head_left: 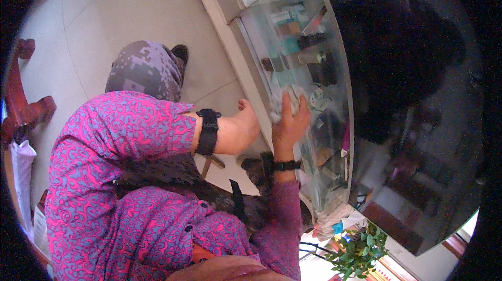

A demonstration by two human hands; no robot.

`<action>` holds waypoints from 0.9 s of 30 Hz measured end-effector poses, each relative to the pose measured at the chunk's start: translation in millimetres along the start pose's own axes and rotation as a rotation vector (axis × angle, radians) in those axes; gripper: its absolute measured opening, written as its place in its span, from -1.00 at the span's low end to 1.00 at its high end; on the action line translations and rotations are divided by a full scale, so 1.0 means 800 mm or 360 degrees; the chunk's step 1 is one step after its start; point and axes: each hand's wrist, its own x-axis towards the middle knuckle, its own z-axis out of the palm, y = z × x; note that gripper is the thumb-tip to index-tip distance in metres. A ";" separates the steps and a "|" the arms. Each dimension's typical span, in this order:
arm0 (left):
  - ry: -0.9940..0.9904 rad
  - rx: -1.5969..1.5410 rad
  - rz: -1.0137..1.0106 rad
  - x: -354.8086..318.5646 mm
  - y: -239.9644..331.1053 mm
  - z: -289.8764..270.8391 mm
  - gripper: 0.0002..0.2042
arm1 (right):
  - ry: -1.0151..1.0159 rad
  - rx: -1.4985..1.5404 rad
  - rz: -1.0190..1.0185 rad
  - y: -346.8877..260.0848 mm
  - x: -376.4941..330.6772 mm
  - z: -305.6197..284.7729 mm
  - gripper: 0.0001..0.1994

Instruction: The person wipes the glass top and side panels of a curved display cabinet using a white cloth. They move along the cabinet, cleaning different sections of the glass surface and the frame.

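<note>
My right hand [293,123] presses a crumpled white cloth [278,102] against the glass front of a low cabinet [282,74]. Its fingers are spread over the cloth and point toward the far end of the glass. A black strap circles that wrist. My left hand [246,124] is bent at the wrist beside the cabinet's lower edge, to the left of the right hand. One digit sticks up from it, while the other fingers are hidden. Around the left forearm is a wider black strap [208,132].
Various small items stand behind the glass. A large dark glossy screen [408,98] rises on the right. Tiled floor [120,14] lies left, with reddish wooden furniture [31,113] at the edge. A leafy plant [361,252] is at the lower right. My camouflage-clad knee [144,69] is bent near the cabinet.
</note>
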 end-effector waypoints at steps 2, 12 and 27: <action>-0.0118 -0.0074 -0.0006 0.010 -0.004 -0.001 -0.69 | 0.0060 0.0032 -0.0017 -0.025 0.048 0.019 -0.21; -0.0563 -0.0599 -0.0167 0.051 -0.032 0.004 -0.81 | 0.0238 0.0187 -0.0126 -0.100 0.242 0.037 -0.36; -0.0236 0.0283 0.0192 0.042 -0.039 0.034 -0.79 | -0.0181 -0.0103 0.0869 0.111 -0.197 -0.095 -0.17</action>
